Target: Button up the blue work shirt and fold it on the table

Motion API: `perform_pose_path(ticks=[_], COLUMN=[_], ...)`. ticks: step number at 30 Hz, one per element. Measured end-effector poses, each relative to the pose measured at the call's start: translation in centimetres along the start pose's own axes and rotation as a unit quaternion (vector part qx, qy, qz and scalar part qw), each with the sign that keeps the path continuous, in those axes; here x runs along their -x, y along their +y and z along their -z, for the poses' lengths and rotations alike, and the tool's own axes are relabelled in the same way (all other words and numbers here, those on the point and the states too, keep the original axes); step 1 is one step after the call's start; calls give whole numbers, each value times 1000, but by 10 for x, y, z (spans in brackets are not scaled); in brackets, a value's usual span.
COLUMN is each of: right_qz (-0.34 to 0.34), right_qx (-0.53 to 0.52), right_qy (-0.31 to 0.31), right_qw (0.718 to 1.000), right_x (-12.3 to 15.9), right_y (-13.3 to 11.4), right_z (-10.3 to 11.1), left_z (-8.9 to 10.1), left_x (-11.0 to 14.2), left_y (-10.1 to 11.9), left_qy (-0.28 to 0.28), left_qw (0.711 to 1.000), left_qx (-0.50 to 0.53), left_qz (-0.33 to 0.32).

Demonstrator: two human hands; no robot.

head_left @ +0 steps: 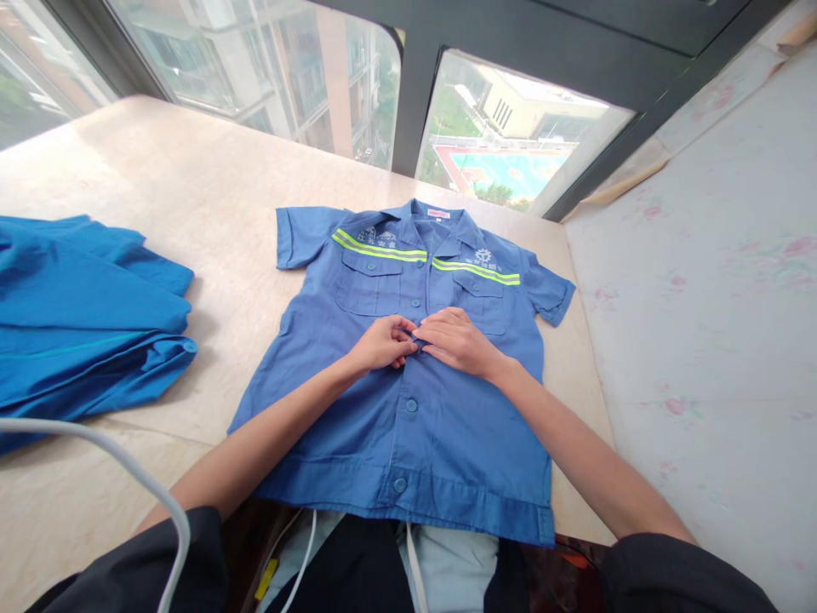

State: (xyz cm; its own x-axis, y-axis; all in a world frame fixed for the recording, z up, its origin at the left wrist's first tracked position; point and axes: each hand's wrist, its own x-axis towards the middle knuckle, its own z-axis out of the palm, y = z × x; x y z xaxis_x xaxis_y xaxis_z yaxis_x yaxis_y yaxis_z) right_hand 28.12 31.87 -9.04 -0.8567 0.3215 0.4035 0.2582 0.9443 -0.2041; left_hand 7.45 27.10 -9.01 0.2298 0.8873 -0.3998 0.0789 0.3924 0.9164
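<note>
A blue short-sleeved work shirt (345, 392) lies spread face up, its collar toward the window and its hem at the near edge. Yellow-green reflective stripes cross its chest above two flap pockets. My left hand (384, 342) and my right hand (456, 340) meet at the middle of the front placket. Both pinch the shirt's cloth there, around a button that the fingers partly hide. Below them, a lower button (412, 406) and a hem button (400, 484) show on the placket.
On the left of the pale stone-look ledge (210, 170) lies a folded pile of blue clothing (89, 315). A white cable (128, 460) loops across the lower left. Windows (504, 136) border the far side, and a flowered wall (695, 298) rises on the right.
</note>
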Motion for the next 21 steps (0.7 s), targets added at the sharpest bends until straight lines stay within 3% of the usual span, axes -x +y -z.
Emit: perform_pose_path(ticks=[10,21], right_qz=[-14,-35], right_qx=[-52,-63], right_qy=[33,15], right_qw=[998,997], right_x=[-6,-7], right_y=[2,0], right_z=[-6,-5], left_z=[3,-2], left_x=[0,-3], left_y=[-4,-22], left_qy=[-5,-2], left_qw=[999,990], left_qx=[44,-63], left_qz=[-20,-128])
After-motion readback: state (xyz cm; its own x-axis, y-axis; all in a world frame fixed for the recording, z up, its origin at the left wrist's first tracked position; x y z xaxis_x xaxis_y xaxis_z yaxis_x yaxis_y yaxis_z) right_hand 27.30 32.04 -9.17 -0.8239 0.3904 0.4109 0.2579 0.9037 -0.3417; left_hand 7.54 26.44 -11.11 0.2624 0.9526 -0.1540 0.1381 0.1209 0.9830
